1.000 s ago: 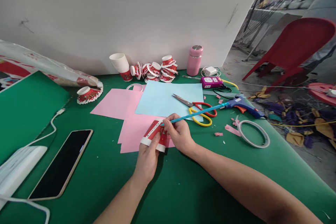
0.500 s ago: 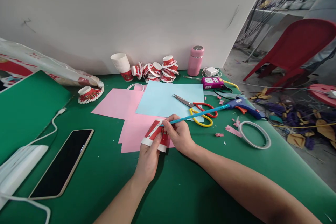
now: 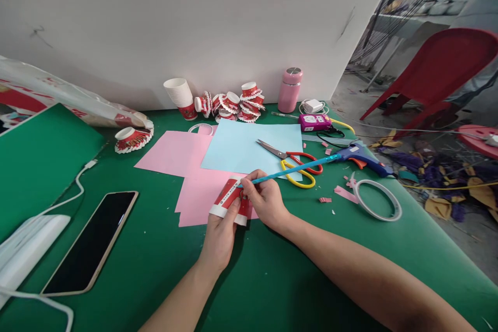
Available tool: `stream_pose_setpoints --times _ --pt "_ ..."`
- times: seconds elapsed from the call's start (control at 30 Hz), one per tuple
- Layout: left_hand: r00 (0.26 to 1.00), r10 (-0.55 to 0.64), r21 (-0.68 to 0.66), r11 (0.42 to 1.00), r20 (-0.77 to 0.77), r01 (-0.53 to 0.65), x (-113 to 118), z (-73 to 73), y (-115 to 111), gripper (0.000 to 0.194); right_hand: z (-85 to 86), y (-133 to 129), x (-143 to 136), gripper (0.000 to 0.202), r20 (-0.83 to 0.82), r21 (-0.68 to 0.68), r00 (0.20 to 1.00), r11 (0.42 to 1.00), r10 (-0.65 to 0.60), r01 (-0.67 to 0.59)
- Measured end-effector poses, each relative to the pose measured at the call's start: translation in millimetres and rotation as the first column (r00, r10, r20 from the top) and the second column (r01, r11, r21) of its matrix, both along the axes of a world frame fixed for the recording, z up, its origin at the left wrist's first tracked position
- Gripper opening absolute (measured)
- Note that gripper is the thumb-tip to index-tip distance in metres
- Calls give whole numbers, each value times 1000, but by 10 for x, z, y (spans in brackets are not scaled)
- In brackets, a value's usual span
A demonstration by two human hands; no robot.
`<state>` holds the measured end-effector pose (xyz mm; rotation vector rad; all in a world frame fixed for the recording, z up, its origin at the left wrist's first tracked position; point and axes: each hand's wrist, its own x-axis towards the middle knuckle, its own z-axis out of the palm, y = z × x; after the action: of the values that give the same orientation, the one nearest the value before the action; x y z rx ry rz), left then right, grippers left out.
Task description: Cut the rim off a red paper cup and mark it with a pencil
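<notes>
In the head view my left hand is closed round a red and white paper cup, with the thumb lying along its side. The cup is tilted. My right hand is closed, thumb and fingers pinching the near end of a long thin blue stick against the cup. The exact contact between stick and cup is covered by the fingers. The stick's far end reaches a blue glue gun. It crosses over scissors with one red and one yellow handle loop. Pink paper lies under the cup.
Light blue paper, stacked cups, cut cups and a pink flask stand towards the wall. A tape roll and pink scraps lie right. Left are a phone and a white cable.
Both hands, the cup and the blue stick keep practically the same position. The view has shifted very slightly, most visibly at the left side.
</notes>
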<state>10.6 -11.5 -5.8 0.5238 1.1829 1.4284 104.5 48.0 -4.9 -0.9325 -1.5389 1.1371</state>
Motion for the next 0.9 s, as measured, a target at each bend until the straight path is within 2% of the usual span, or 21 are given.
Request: stream_pose_setpoints --times 0.3,0.9 --pt "1000 -4 31 1000 14 4 -3 -34 -7 41 -4 1 3 19 42 18 999 1000 -22 21" --pt "999 15 4 1000 33 -16 6 16 -18 41 18 -7 15 17 65 39 997 999 -40 38"
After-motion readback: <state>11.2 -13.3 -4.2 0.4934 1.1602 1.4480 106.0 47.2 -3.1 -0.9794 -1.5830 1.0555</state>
